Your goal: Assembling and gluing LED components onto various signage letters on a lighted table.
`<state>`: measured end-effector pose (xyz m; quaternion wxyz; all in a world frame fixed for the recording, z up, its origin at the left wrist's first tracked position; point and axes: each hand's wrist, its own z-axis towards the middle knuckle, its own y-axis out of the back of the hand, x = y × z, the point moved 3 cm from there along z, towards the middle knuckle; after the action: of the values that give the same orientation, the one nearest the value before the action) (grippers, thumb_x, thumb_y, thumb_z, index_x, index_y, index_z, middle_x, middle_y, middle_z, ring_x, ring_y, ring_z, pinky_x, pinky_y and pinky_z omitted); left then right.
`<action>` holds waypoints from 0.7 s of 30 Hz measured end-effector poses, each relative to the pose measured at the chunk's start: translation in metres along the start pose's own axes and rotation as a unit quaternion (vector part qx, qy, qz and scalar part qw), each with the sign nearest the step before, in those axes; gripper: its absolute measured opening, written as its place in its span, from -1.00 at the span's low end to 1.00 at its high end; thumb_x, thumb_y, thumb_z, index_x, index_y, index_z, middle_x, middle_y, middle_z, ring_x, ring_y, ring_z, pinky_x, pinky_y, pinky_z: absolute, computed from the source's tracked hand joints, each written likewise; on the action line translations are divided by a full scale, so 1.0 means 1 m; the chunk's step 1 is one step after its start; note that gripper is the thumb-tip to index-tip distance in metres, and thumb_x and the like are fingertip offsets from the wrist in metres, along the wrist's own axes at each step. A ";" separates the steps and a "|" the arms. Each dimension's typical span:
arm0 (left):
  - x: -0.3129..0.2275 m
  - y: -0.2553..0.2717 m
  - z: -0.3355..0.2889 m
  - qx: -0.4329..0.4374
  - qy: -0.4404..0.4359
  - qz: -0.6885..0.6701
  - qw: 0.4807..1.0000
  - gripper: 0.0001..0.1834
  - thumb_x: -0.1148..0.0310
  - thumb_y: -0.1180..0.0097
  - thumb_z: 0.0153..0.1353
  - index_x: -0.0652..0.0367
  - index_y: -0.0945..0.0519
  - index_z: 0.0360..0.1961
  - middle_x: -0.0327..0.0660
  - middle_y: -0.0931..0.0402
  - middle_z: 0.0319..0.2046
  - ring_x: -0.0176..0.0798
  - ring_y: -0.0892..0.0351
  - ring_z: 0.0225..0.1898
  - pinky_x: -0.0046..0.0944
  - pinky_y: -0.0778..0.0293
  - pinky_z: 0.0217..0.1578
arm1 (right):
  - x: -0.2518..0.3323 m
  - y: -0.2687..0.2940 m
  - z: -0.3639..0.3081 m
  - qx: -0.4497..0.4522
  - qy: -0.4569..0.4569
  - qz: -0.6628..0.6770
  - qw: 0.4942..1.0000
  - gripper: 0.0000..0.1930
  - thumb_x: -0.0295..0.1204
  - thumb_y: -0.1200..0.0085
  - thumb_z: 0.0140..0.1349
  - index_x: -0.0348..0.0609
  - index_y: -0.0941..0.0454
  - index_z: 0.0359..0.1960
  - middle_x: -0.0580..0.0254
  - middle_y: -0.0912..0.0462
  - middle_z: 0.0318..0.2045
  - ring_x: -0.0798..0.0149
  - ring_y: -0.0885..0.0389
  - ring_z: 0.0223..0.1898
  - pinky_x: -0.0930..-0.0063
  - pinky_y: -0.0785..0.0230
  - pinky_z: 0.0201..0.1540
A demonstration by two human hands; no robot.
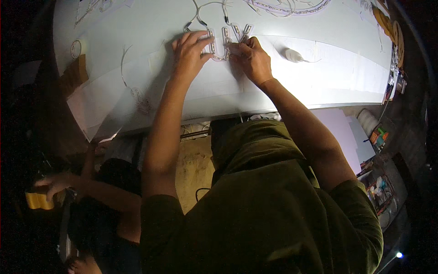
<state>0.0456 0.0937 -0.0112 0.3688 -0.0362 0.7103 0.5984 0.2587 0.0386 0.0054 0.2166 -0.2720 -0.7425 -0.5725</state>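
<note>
Two hands, left hand [189, 50] and right hand [248, 57], each grip pinching four small LED modules [226, 39] on the white tabletop [319, 77]; fingertips hide the modules' lower ends.

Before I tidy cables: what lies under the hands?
Under the left hand and right hand lie small wired light modules on the white board. The parts beneath the fingers are covered.

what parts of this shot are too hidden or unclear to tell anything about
- Head view: the row of small clear wired modules on the white board is partly covered by the left hand and right hand, so the grip cannot be told.
- The table space below the board is hidden by the person's green shirt.
- A co-worker's hand at the lower left is too dark to tell what it touches.
- The clutter at the right rim is too small and bent.
</note>
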 end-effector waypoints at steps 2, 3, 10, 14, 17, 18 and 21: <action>0.001 0.000 -0.001 0.001 0.001 -0.006 1.000 -0.38 0.30 -0.58 -0.09 -0.15 -0.76 0.12 -0.36 -0.57 0.24 -0.15 -0.43 0.30 0.04 -0.17 0.30 | 0.000 0.000 0.000 -0.001 0.002 0.002 1.000 -0.59 -0.33 -0.35 0.22 0.46 -0.74 0.11 0.20 -0.56 -0.14 0.08 -0.68 -0.15 0.20 -0.59 -0.12; 0.001 0.000 0.000 0.001 0.001 -0.004 1.000 -0.38 0.30 -0.57 -0.08 -0.14 -0.76 0.12 -0.36 -0.57 0.24 -0.15 -0.43 0.30 0.04 -0.17 0.30 | 0.000 0.000 0.000 -0.003 0.003 0.003 1.000 -0.59 -0.33 -0.35 0.21 0.47 -0.74 0.11 0.21 -0.55 -0.14 0.08 -0.68 -0.15 0.20 -0.59 -0.12; -0.001 -0.001 0.000 -0.020 -0.008 -0.001 1.000 -0.43 0.31 -0.57 -0.09 -0.12 -0.77 0.06 -0.38 -0.59 0.19 -0.21 -0.44 0.28 0.07 -0.20 0.23 | 0.000 0.000 0.001 0.006 -0.007 0.013 1.000 -0.59 -0.32 -0.35 0.22 0.48 -0.74 0.10 0.20 -0.55 -0.13 0.08 -0.68 -0.15 0.19 -0.60 -0.13; -0.001 0.000 0.000 -0.016 -0.006 -0.005 1.000 -0.42 0.31 -0.57 -0.08 -0.12 -0.76 0.07 -0.38 -0.58 0.21 -0.20 -0.44 0.29 0.08 -0.19 0.23 | -0.001 -0.002 0.000 -0.007 0.003 0.001 1.000 -0.59 -0.33 -0.34 0.22 0.48 -0.74 0.10 0.20 -0.56 -0.14 0.09 -0.68 -0.16 0.20 -0.60 -0.15; -0.002 0.001 -0.001 -0.017 -0.003 -0.009 1.000 -0.42 0.32 -0.57 -0.09 -0.11 -0.76 0.07 -0.38 -0.58 0.21 -0.19 -0.44 0.29 0.08 -0.19 0.24 | 0.001 0.001 0.001 -0.002 0.006 0.004 1.000 -0.61 -0.30 -0.37 0.22 0.42 -0.75 0.10 0.19 -0.57 -0.13 0.10 -0.68 -0.17 0.22 -0.60 -0.15; -0.002 0.001 -0.001 -0.019 -0.005 -0.006 1.000 -0.41 0.32 -0.57 -0.09 -0.11 -0.76 0.07 -0.37 -0.58 0.21 -0.19 -0.44 0.29 0.07 -0.20 0.23 | 0.001 0.001 0.001 0.002 0.008 -0.002 1.000 -0.63 -0.28 -0.39 0.23 0.36 -0.76 0.09 0.18 -0.58 -0.12 0.11 -0.69 -0.18 0.23 -0.60 -0.15; -0.001 0.000 -0.001 -0.021 -0.007 -0.002 1.000 -0.40 0.33 -0.57 -0.10 -0.12 -0.76 0.08 -0.37 -0.59 0.21 -0.18 -0.44 0.29 0.06 -0.21 0.23 | 0.002 0.002 0.000 -0.001 0.005 0.002 1.000 -0.62 -0.28 -0.39 0.22 0.36 -0.75 0.10 0.19 -0.58 -0.12 0.12 -0.68 -0.18 0.24 -0.59 -0.16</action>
<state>0.0462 0.0928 -0.0100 0.3742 -0.0415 0.6947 0.6129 0.2584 0.0396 0.0079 0.2211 -0.2707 -0.7404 -0.5741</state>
